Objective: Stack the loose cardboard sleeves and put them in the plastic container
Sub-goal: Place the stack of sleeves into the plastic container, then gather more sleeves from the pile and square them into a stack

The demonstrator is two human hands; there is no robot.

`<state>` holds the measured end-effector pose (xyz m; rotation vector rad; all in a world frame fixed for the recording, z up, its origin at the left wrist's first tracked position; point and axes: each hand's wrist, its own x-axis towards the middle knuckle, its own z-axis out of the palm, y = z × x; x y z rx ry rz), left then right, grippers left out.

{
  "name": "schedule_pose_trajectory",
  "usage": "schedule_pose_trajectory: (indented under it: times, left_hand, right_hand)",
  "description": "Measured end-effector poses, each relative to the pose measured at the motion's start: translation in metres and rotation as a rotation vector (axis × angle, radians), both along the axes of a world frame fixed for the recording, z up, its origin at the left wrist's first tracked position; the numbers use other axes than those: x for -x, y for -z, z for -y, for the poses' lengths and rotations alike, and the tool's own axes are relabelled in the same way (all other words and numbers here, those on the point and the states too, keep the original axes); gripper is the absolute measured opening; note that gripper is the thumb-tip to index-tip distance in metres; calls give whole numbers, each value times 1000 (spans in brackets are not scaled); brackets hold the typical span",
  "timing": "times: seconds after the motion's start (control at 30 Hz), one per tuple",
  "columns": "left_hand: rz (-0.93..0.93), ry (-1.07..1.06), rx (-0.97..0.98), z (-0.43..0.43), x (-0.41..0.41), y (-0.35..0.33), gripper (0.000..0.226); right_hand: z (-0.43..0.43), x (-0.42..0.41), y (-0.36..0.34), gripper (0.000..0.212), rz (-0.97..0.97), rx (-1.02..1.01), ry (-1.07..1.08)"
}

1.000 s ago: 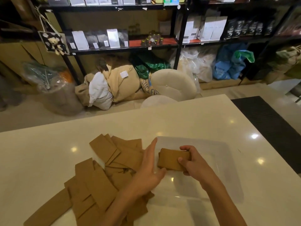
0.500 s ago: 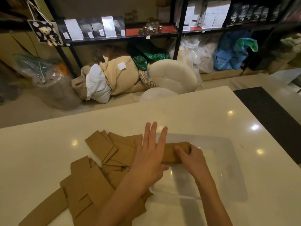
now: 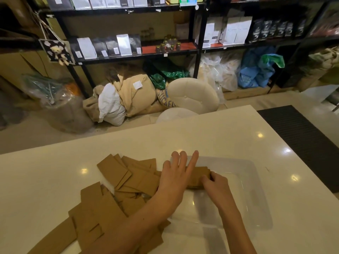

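A white table (image 3: 211,136) fills the lower part of the view. To its right, a dark mat (image 3: 300,143) lies on the floor. Behind the table stand black shelves (image 3: 199,52). The middle shelf holds white and dark pouches (image 3: 108,45) and small jars (image 3: 167,45) on a red board. More to the right are white boxes (image 3: 229,31) and black bags (image 3: 275,29). On the floor under the shelves lie a beige sack (image 3: 135,94), a round white cushion (image 3: 193,95), clear plastic bags (image 3: 220,70) and blue bags (image 3: 256,70). At the left, a small toy bear (image 3: 57,52) hangs on a card.
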<state>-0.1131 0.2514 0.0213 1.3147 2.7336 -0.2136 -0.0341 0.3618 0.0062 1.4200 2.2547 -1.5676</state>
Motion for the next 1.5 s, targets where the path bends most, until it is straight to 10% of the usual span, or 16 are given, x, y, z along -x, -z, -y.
schedule_pose_trajectory:
  times: [0.43,0.53,0.73,0.97,1.23,1.5]
  left_hand:
    - [49,34,-1,4,4,5,119]
    - [305,28,-279,27,14,-8,101]
    - [152,-321,-885,152,7,5,44]
    - [338,-1063,-357,281,-16,47,90]
    - [271,-1041,-256,263,-48,51,75]
    - [449,-1077,-481,255,-55,38,72]
  right_hand:
    - [5,-3,-11,38,40,-98,-77]
    - [6,-18,-22,49,-36,-310,-44]
    - [65,-70,-59,29,-588,-442,-164]
    - [144,-68,-23,22,-498,-323,-637]
    - [216,-32,16,60,-128,-793,-822]
    - [236,-46,61,44,-347,-838,-728]
